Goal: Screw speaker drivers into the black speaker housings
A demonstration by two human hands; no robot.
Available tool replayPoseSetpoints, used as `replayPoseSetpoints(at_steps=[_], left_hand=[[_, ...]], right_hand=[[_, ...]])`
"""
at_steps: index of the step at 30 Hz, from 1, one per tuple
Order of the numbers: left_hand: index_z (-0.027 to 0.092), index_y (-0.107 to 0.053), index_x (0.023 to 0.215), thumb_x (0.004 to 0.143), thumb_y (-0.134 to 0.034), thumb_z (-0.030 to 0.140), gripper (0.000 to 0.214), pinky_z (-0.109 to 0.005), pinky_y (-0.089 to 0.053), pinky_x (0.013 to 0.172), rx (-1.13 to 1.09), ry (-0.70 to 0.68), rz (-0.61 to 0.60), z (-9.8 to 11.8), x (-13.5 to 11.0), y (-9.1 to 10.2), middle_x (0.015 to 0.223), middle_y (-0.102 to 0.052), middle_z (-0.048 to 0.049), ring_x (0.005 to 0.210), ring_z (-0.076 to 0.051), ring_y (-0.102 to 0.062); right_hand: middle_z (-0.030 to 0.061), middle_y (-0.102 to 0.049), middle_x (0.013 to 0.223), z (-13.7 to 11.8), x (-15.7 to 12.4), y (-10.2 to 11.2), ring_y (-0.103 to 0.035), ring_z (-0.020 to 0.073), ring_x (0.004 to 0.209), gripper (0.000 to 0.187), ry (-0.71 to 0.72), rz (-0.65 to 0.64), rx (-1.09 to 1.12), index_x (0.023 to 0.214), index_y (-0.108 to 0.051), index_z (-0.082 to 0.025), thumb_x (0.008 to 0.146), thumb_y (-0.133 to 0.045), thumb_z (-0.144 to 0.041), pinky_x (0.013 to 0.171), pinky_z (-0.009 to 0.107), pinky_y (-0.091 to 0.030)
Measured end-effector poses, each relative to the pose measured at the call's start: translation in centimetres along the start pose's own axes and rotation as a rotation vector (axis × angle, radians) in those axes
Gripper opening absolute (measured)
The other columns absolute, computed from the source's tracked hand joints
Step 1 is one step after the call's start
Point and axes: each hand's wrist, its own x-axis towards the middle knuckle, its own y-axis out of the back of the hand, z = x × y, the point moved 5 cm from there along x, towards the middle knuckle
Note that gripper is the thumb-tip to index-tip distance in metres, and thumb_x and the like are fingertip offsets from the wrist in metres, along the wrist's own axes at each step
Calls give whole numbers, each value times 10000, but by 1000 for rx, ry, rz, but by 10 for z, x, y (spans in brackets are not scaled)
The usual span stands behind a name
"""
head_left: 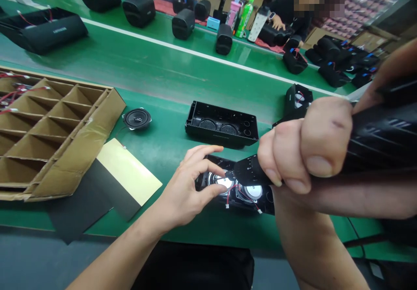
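Note:
My right hand (302,146) is wrapped round a black electric screwdriver (249,171), tilted with its tip to the left. The tip points at a round speaker driver (224,185) seated in a black speaker housing (269,203). A second driver (253,192) sits beside it, and short red and black wires with white plugs hang from the pair. Over the left end of this housing my left hand (190,190) is spread, with thumb and index finger apart on either side of the bit. Whether the fingertips touch the driver I cannot tell.
Behind stands another black housing (221,125) with two grilles. A loose speaker driver (137,118) lies left of it, near a divided cardboard box (74,151) and yellow-and-black sheets (130,172). Across the green conveyor (156,68), people work among speakers and bottles (245,17).

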Motion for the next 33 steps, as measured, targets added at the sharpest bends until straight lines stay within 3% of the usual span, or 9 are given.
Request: replayPoseSetpoints(at_steps=[4, 8, 15, 24, 33], left_hand=[[319, -603, 1376, 873, -868, 429, 579, -572, -321, 1322, 125, 19, -78, -8, 1, 2, 1706, -451, -89, 1633, -314, -317], [313, -473, 1503, 821, -900, 487, 823, -609, -332, 1279, 311, 87, -142, -17, 9, 0, 1677, -467, -123, 1605, -355, -349], [259, -598, 1336, 786, -926, 475, 676, -505, -525, 994, 494, 201, -267, -19, 30, -8, 1344, -692, -85, 1251, -359, -658], [276, -616, 1177, 750, -928, 506, 577, -416, -512, 774, 490, 282, -250, -25, 33, -7, 1157, -732, -27, 1074, -327, -708], [271, -618, 1191, 725, -941, 538, 627, -421, -507, 790, 490, 265, -225, -27, 33, -8, 1170, -741, -32, 1087, -328, -703]], right_hand=[[-5, -625, 587, 8, 4, -1, -513, 188, 399, 403, 92, 67, -48, 983, -808, -290, 867, -813, -676, 402, 340, -463], [-40, -611, 552, 32, 8, 5, -488, 163, 379, 366, 108, 205, -47, 1003, -762, -301, 889, -817, -644, 377, 292, -422], [-82, -588, 537, 65, 13, 13, -428, 145, 355, 522, 93, 272, -155, 1070, -706, -305, 822, -821, -750, 351, 284, -342], [-79, -554, 521, 75, 18, 17, -444, 129, 369, 608, 77, 306, -235, 1082, -707, -290, 806, -782, -827, 372, 292, -327], [-76, -526, 505, 79, 19, 18, -411, 171, 368, 611, 34, 334, -297, 1063, -703, -328, 764, -794, -853, 383, 325, -318]])
